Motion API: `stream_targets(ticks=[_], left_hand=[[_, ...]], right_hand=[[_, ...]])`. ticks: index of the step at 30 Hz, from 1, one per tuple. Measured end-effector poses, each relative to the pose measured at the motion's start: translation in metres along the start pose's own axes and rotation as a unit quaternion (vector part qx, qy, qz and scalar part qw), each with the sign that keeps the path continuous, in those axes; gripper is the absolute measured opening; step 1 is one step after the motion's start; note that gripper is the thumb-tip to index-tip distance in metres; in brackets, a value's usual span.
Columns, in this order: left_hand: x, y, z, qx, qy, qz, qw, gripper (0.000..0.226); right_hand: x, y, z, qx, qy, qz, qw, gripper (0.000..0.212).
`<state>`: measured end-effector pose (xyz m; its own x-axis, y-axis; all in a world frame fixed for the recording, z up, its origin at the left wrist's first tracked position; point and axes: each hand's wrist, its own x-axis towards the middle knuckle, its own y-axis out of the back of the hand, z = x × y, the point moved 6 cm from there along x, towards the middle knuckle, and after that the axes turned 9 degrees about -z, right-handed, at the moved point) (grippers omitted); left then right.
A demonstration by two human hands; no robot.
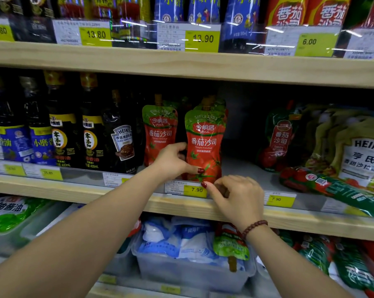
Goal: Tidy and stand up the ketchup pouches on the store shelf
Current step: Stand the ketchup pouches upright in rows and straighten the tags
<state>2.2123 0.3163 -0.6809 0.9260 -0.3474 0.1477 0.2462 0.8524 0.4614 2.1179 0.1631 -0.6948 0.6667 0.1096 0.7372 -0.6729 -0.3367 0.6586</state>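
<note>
Fingers [179, 146] of the left hand [173, 160] are holding the side of the front ketchup pouch [204, 138]. Fingers of the right hand [237, 194] are bending at its bottom; I cannot tell if they are gripping. It is standing on the middle shelf [52, 188].

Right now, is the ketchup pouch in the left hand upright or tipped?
Upright: ketchup pouch stands on its base, spout on top, left hand pinching its lower side.

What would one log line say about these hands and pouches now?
left hand: holds front ketchup pouch, upright | right hand: at its base, grip unclear | fallen pouch: lying right
</note>
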Motion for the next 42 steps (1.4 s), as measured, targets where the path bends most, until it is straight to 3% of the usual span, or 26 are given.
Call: stream_targets(ticks=[7, 13, 17, 22, 29, 38, 42], left_hand=[[-0.008, 0.001, 0.003, 0.039, 0.005, 0.001, 0.999, 0.061], [-0.036, 0.026, 0.005, 0.048, 0.012, 0.060, 0.997, 0.038], [-0.065, 0.052, 0.003, 0.072, -0.002, 0.071, 0.995, 0.023], [-0.092, 0.079, -0.013, 0.164, 0.006, 0.091, 0.982, 0.022], [-0.109, 0.105, -0.036, 0.277, 0.022, 0.128, 0.952, 0.029], [-0.122, 0.121, -0.061, 0.203, -0.056, 0.123, 0.970, 0.034], [-0.122, 0.127, -0.067, 0.208, -0.074, 0.112, 0.969, 0.037]], right_hand=[[0.001, -0.001, 0.000, 0.001, 0.002, -0.019, 1.000, 0.036], [0.001, 0.002, -0.002, 0.018, -0.005, -0.029, 0.999, 0.034], [0.006, 0.001, 0.002, 0.038, -0.054, -0.089, 0.994, 0.033], [0.011, 0.006, -0.033, 0.126, 0.016, -0.070, 0.989, 0.021], [0.010, -0.018, -0.117, 0.216, 0.116, -0.088, 0.965, 0.022], [-0.039, -0.098, -0.179, 0.273, 0.133, -0.226, 0.925, 0.023], [-0.054, -0.147, -0.196, 0.237, 0.115, -0.316, 0.911, 0.042]])
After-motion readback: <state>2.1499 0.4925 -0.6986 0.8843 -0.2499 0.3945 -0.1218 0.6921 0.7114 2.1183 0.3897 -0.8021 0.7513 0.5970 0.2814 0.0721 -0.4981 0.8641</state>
